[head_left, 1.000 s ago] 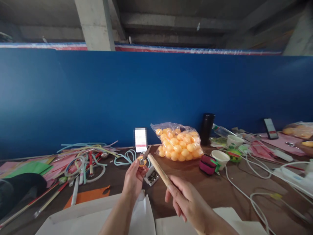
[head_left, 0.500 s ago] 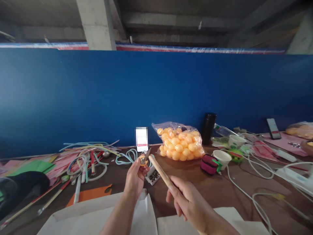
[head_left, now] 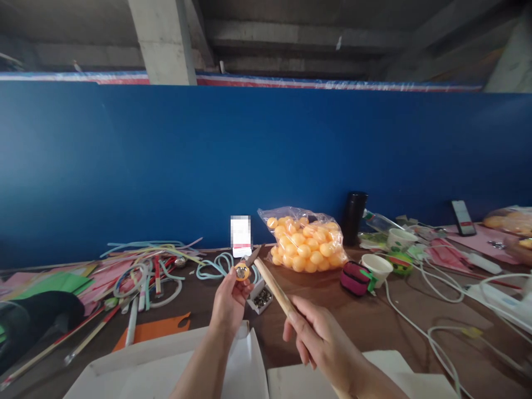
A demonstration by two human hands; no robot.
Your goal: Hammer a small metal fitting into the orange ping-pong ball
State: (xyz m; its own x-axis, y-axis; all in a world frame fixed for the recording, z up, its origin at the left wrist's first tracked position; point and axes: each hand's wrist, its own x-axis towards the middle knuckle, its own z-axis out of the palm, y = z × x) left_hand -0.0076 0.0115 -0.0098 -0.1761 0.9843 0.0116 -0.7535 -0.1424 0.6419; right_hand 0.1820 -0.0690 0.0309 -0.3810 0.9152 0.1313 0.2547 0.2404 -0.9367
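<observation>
My left hand (head_left: 230, 302) pinches an orange plastic ball (head_left: 237, 279) that seems to be opened at the top, with something shiny and metallic showing inside. My right hand (head_left: 318, 335) is wrapped round the pale wooden handle of a hammer (head_left: 276, 288), which slants up to the left. Its dark narrow head lies just above and right of the ball; I cannot tell whether they touch. Just beyond my left fingers is a small white box (head_left: 258, 308) of little metal pieces. Behind it stands a clear bag of orange balls (head_left: 305, 244).
Plastic tubes (head_left: 143, 282) and coloured paper (head_left: 54, 282) clutter the left side. White cardboard (head_left: 174, 368) lies in front. A phone (head_left: 241, 238), black bottle (head_left: 355, 219), purple pouch (head_left: 354, 279), paper cup (head_left: 377, 270) and loose cables (head_left: 409, 330) stand or lie farther back and right.
The hammer head has shifted slightly up and right, away from the ball's top. The metallic piece in the ball shows more plainly now. Both hands keep their hold.
</observation>
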